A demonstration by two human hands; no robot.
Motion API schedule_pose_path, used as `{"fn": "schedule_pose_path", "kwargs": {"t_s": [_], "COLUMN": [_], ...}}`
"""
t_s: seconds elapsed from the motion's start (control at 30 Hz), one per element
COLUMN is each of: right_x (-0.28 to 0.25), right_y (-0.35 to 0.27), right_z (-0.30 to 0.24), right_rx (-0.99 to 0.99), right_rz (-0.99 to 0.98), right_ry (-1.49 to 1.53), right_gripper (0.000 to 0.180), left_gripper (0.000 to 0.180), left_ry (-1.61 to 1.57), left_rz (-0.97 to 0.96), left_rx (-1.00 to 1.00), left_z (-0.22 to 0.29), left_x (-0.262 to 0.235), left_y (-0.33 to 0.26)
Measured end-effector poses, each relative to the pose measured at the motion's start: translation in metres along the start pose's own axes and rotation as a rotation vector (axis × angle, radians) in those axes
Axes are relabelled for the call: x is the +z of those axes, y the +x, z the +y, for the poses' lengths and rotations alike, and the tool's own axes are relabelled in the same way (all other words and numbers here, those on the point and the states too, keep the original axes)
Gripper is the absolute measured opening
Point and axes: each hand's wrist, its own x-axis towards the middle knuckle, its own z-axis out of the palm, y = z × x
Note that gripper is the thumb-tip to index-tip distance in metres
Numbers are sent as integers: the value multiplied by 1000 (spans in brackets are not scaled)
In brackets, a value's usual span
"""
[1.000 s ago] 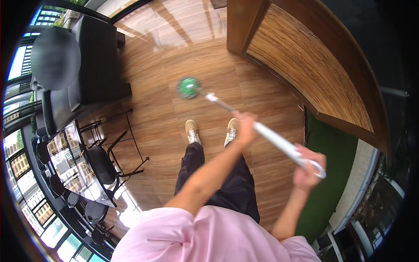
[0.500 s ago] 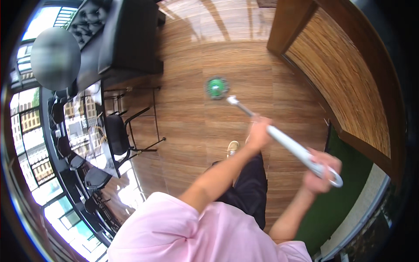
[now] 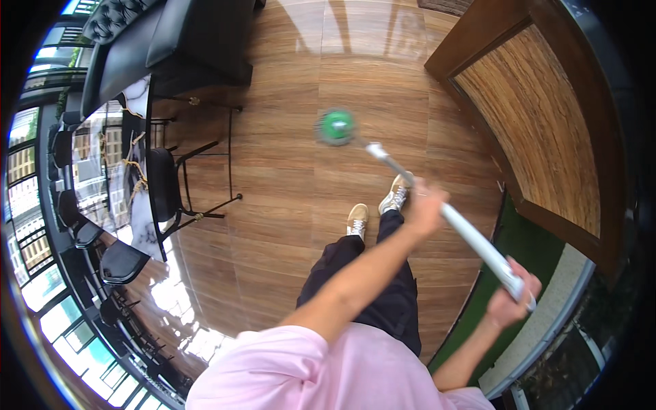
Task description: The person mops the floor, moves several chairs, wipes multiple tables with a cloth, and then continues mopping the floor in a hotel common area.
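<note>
White and smooth, a long pole was grasped in both hands of a person in a pink shirt. The right hand had its fingers curled around the pole near its upper end; the left hand was wrapped around it lower down, that arm crossing in front of the body. Past the left hand, a thin grey shaft led to a white collar and then a round green head with a bristly rim. The head, blurred, was over the wood-look floor ahead of two tan shoes; whether it touched could not be told. To the right were a green mat and a large brown wooden panel. To the left were a marble-patterned table, a black chair at its edge and, farther ahead, a black sofa.
</note>
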Motion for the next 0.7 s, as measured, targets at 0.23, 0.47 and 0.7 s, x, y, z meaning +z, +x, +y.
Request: {"fn": "schedule_pose_path", "kwargs": {"t_s": [0.23, 0.47, 0.7], "right_x": [-19, 161, 37], "right_y": [0, -157, -118], "right_z": [-27, 93, 96], "right_rx": [-69, 354, 438], "right_rz": [132, -678, -482], "right_ry": [48, 188, 188], "right_gripper": [33, 30, 27], "left_gripper": [34, 41, 35], "left_ry": [-34, 381, 358], "left_rz": [-56, 297, 317], "left_rx": [-13, -482, -296], "left_z": [65, -244, -207], "left_x": [-16, -122, -17], "left_y": [-17, -196, -158]}}
